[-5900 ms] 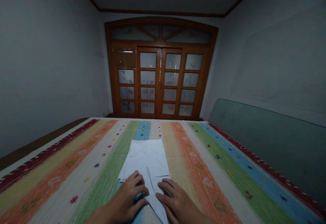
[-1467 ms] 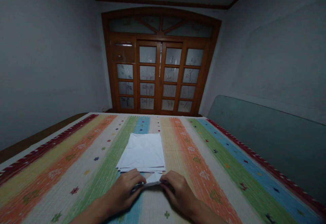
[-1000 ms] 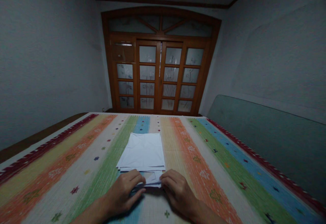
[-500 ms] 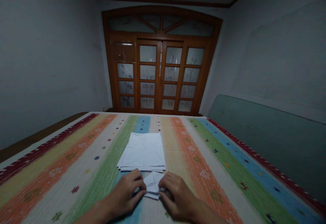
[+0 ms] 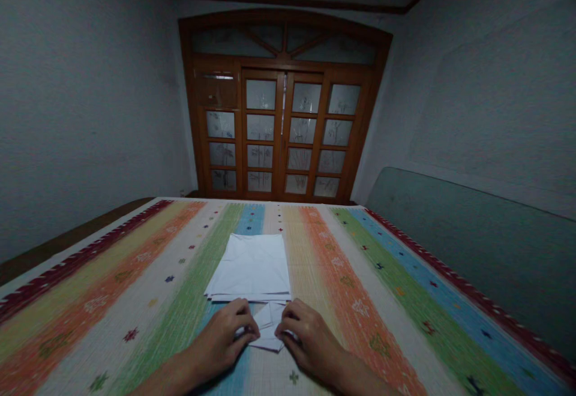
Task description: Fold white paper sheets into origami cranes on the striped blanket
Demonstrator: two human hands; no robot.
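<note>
Lower middle of frame: L hand [image 5: 219,330] & R hand [image 5: 308,333] both clenched lightly, fingers curled over, pinching a small folded flap [image 5: 269,331] of white paper btw them, one hand on each side of it, thumbs mostly hidden. Flap sits just below the near edge of a bigger white paper sheet [image 5: 249,267], which lies flat in the center of the lower half w/ several folded layers showing along its near edge. Can't tell exactly how flap joins sheet, hands & folds hide that bit. Sheet & flap both rest on a striped cover [image 5: 355,300], sheet mostly over the green & cream stripes, flap nearer the blue one. Cover has red, orange, yellow, green & blue bands w/ small star marks & runs out to both sides of frame. Forearms come in from bottom edge, L from lower left, R from lower right. Top center: wood double door [image 5: 282,135] w/ frosted panes & arched top. Right side: green padded panel [image 5: 463,246] along the cover's edge. Grey wall [image 5: 90,96] on left, wood strip [image 5: 67,252] low on left by the cover, room dim overall
</note>
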